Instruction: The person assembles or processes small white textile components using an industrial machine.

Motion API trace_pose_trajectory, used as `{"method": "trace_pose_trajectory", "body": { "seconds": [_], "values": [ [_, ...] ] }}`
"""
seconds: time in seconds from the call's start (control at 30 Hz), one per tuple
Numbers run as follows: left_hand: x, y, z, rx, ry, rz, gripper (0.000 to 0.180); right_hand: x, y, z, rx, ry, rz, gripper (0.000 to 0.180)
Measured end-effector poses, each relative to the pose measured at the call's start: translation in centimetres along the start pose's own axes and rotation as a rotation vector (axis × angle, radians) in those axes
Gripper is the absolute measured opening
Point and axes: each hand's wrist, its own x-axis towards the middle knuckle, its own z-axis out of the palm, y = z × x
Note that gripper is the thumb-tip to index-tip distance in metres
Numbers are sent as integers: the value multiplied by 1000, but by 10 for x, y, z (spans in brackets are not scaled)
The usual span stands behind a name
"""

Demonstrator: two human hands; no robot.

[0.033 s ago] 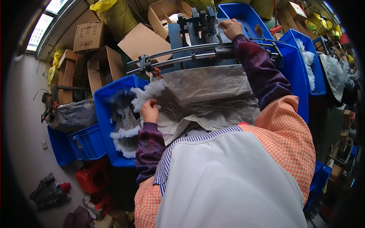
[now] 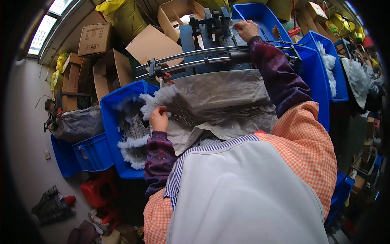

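Left hand [image 2: 159, 118] half-curling at white-tufted wire brushes [image 2: 159, 98], right hand [image 2: 246, 31] likewise at blue metal machine [image 2: 210, 38]; I can't tell holds.

Closed cardboard box [image 2: 94, 39], far left: dark print [image 2: 98, 30], row of small pictograms [image 2: 96, 47]. Upright carton [image 2: 73, 83], left, nearer: reddish lettering [image 2: 74, 76]. Wording illegible.

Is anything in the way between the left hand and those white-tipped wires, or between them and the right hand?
Nothing visible separates the left hand from the white-tipped wires; it is right at their edge. Toward the right hand, metal rails cross between; their height above the wires is unclear.
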Motion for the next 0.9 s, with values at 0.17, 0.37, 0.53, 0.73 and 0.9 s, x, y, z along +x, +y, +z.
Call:
{"method": "trace_pose_trajectory", "body": {
  "seconds": [0.17,0.37,0.53,0.73,0.9],
  "values": [
    [3,-9,-3,-34,43,24,16,3,1,-1,-46,-59,59,20],
    [10,-32,-10,-212,77,-77,17,-18,2,-19,-139,22,137,32],
    [20,-43,-33,-618,96,-174,20,-23,-1,-13,-90,-36,179,34],
    [21,-31,-72,-614,138,-136,19,-18,-21,5,24,-47,127,31],
    [20,-13,-81,-596,128,-115,18,-18,-55,8,11,-26,90,29]
  ]
}}
